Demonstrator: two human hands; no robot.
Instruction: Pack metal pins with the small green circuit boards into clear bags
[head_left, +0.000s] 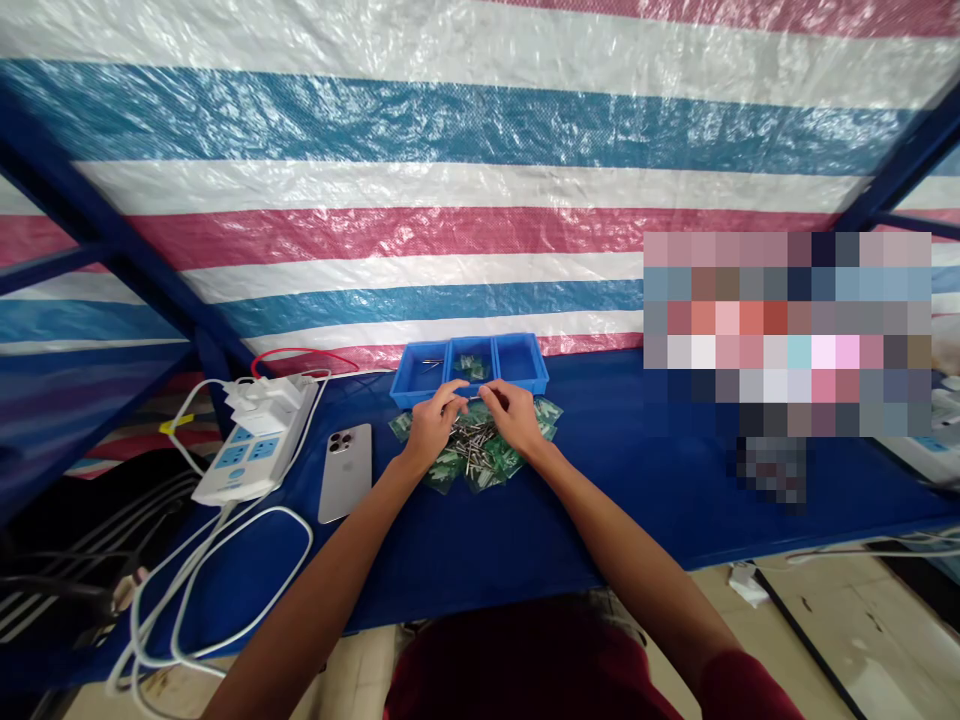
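My left hand [436,420] and my right hand [511,412] meet just in front of a blue three-part tray [468,390]. Both have their fingers pinched, and a thin, small metal piece [474,398] seems to run between the fingertips; its exact kind is too small to make out. Below the hands lies a heap of short silvery metal pins [474,450], spread over small clear packets with green contents [446,470]. In the tray's left compartment are a few thin metal pieces [433,362]. The middle compartment holds some green packets [471,366].
A phone [346,474] lies face down on the blue table [480,560], left of the heap. Beyond it are a white power strip [251,452] with chargers and looped white cables [307,540]. A striped tarp [420,240] hangs behind. Some of the right side is pixelated.
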